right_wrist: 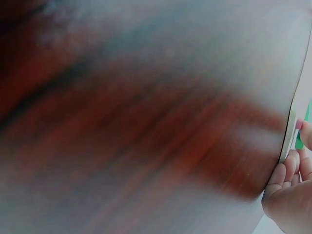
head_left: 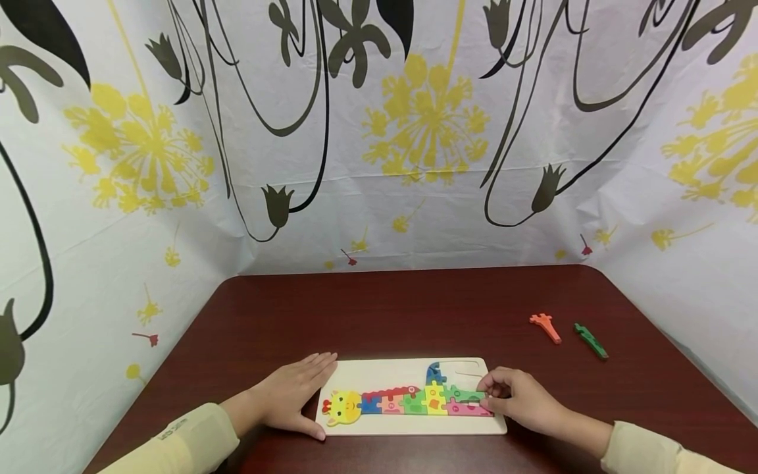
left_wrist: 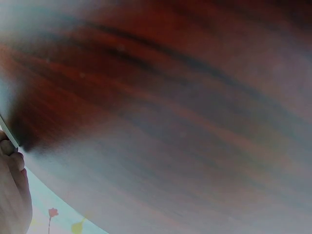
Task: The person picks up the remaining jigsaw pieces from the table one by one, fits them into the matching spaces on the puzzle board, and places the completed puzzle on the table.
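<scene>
A pale wooden puzzle board (head_left: 408, 427) lies on the table, its coloured pieces forming a giraffe with a yellow head (head_left: 344, 409) at the left end. My left hand (head_left: 296, 392) rests on the board's left edge, fingers extended and thumb spread toward the near corner. At the right end, my right hand (head_left: 524, 400) pinches a green puzzle piece (head_left: 464, 395) between thumb and bent index finger. Just below it sits a pink piece (head_left: 468, 409), and a blue piece (head_left: 435, 372) is above the yellow body piece. In the right wrist view, the fingers (right_wrist: 291, 168) are by the board's edge.
Two loose puzzle pieces, one orange (head_left: 546, 328) and one green (head_left: 591, 341), lie on the dark red-brown table (head_left: 379, 316) beyond my right hand. A white flower-printed cloth (head_left: 355, 151) hangs around the back and sides of the table.
</scene>
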Motion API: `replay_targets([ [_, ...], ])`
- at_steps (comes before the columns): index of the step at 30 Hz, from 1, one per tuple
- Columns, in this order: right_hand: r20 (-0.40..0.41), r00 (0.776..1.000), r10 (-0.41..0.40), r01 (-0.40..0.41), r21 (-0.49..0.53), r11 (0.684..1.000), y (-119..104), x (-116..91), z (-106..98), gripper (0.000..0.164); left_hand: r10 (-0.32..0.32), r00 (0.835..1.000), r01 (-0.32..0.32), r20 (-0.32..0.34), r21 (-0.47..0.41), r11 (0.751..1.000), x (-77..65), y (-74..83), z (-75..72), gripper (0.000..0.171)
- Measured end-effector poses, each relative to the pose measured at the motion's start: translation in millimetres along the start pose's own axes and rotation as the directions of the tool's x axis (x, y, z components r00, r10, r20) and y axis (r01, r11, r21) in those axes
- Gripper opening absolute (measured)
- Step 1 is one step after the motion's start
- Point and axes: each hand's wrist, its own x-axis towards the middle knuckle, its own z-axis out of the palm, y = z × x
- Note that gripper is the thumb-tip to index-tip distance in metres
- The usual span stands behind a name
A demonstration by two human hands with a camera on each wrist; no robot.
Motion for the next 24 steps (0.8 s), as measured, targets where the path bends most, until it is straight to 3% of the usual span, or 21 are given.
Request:
replay_targets([
  [24,0.002,1.0,0.029,-0.029,0.017,0.999,2.2,1.7,0.5,0.016,0.005,1.0,-0.005,-0.002,0.003,1.0,0.3,-0.2,-0.4,0.113],
])
